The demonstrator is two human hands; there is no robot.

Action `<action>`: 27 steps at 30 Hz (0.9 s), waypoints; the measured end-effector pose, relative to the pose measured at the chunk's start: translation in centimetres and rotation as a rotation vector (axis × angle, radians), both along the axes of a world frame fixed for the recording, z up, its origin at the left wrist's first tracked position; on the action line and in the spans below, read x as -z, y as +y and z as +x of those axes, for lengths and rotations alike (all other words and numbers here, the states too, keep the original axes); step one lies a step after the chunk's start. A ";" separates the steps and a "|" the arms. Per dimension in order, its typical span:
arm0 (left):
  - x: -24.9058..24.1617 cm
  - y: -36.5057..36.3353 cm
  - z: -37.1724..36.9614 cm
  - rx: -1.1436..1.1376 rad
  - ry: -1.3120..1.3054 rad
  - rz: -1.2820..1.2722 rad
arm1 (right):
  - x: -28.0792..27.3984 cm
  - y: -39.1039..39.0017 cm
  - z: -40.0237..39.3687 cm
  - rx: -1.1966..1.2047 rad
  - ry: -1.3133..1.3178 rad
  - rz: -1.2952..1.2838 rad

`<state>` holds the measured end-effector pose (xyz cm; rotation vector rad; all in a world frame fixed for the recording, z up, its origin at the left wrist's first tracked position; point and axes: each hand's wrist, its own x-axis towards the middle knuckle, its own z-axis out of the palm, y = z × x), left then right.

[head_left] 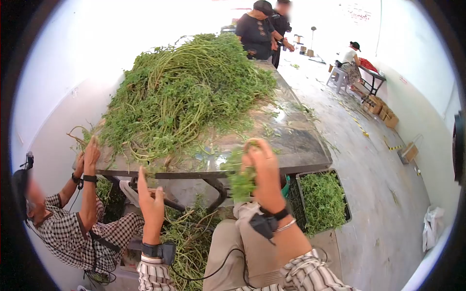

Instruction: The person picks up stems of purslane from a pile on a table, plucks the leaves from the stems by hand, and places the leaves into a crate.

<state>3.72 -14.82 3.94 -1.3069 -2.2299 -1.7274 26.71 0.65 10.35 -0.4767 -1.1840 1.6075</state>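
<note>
My right hand (266, 177) is closed round a small bunch of leafy green herb (240, 177), held in the air in front of the table's near edge. Part of the bunch is blurred. My left hand (152, 209) is raised at the table edge, index finger pointing up and thumb apart, with no stem visibly gripped. A large heap of green herb stems (189, 92) covers much of the metal-topped table (296, 140). Loose leaves and stems lie at its front edge.
Below the table at right stands a black crate (347, 211) of cut greens (323, 201). Bare stems (191, 242) lie on the floor by my legs. A co-worker in checks (80, 233) sits at left, hands at the heap. Others are farther back. Cardboard boxes (381, 110) line the right wall.
</note>
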 end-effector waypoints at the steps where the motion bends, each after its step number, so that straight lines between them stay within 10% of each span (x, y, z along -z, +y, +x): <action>1: -0.2 -0.3 0.5 -0.009 -0.034 0.034 | -0.2 0.4 2.1 0.084 -0.054 0.064; 4: -0.4 -1.5 1.5 -0.060 -0.158 0.053 | 0.5 1.7 8.9 0.404 -0.324 0.546; 6: 0.3 -2.3 2.1 -0.067 -0.142 0.070 | -0.2 0.8 13.2 0.364 -0.046 0.071; 16: 5.2 -7.9 2.1 -0.250 -0.086 0.084 | 7.4 -1.8 33.3 0.888 -0.284 -0.063; 27: 6.7 -7.4 4.2 -0.167 -0.171 -0.106 | 21.3 2.2 41.0 0.870 -0.713 -0.271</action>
